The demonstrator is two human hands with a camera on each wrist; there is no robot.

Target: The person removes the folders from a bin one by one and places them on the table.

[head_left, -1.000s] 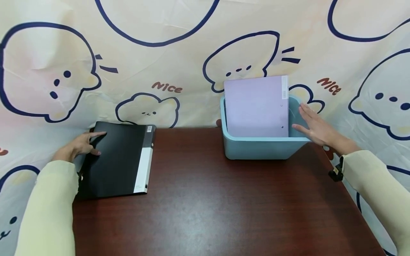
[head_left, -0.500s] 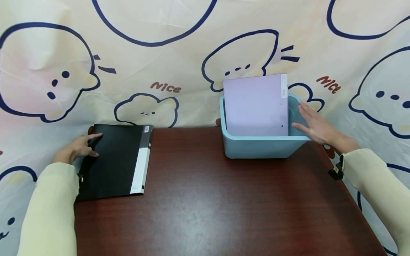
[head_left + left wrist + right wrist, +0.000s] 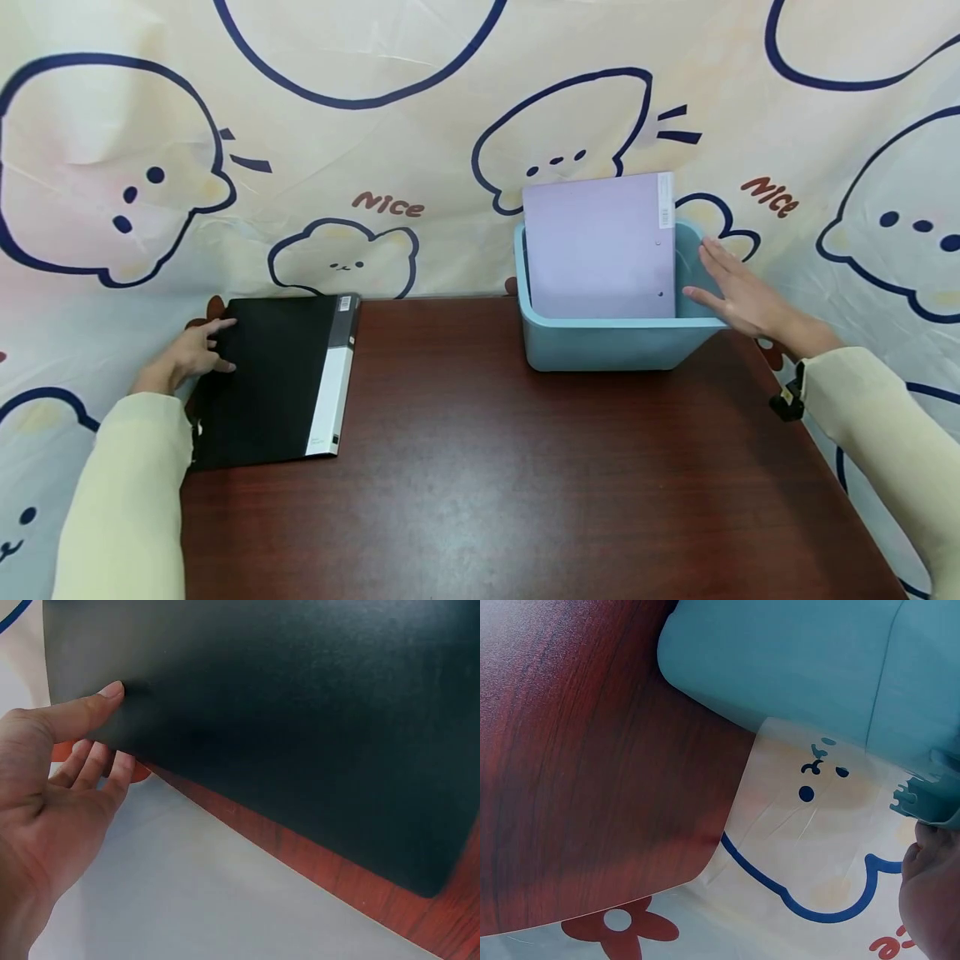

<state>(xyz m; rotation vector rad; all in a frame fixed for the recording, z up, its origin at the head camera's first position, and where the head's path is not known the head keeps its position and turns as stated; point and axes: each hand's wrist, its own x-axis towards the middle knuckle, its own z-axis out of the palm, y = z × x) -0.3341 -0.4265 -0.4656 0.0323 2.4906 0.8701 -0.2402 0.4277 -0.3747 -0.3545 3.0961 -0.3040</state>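
Black, smooth, rectangular folder (image 3: 266,387)

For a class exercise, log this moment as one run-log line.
left hand: touching black folder near left edge; right hand: on right rim of bin; black folder: on table; purple folder: in bin

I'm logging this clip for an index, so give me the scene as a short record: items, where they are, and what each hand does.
Left item: black folder, flat on the table, pale spine facing right
Left hand: grips the folder's left edge, thumb on the cover
Container: light-blue bin, right of centre
Bin contents: purple folder, sticking up above the rim
Right hand: rests at the bin's right rim
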